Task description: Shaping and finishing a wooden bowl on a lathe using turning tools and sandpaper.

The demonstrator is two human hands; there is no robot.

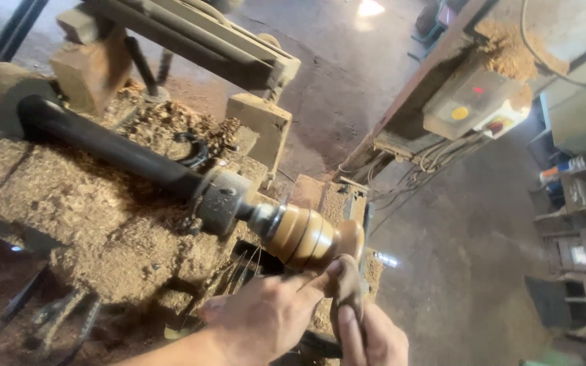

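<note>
Two bare hands worked at the near end of a rounded, ringed, honey-coloured wooden workpiece (pixel 310 237) that was mounted on a sawdust-covered lathe (pixel 103 196). The workpiece sat at the end of a grey metal chuck (pixel 225 200), which followed a long black cylindrical shaft (pixel 110 146) running up and away from the workpiece.

The left hand (pixel 266 315) lay just below the workpiece, its grip nearly closed: thumb and fingertips pinched one end of a narrow brownish strip of abrasive or cloth (pixel 346 285). The strip looped up against the rounded tip of the workpiece and touched it there. The right hand (pixel 371 339), just beside the left and lower than the workpiece, had its fingers curled tight on the strip's other end; most of that hand was cut off by the bottom edge, so only the thumb and knuckles showed.

What the strip was made of could not be told, and the workpiece's surface was blurred. Heaps of pale wood shavings (pixel 69 203) hid the lathe bed beside the shaft. Beyond the workpiece, a grey switch box with a yellow button (pixel 473 105) hung under a dusty beam, partly buried in shavings.
</note>
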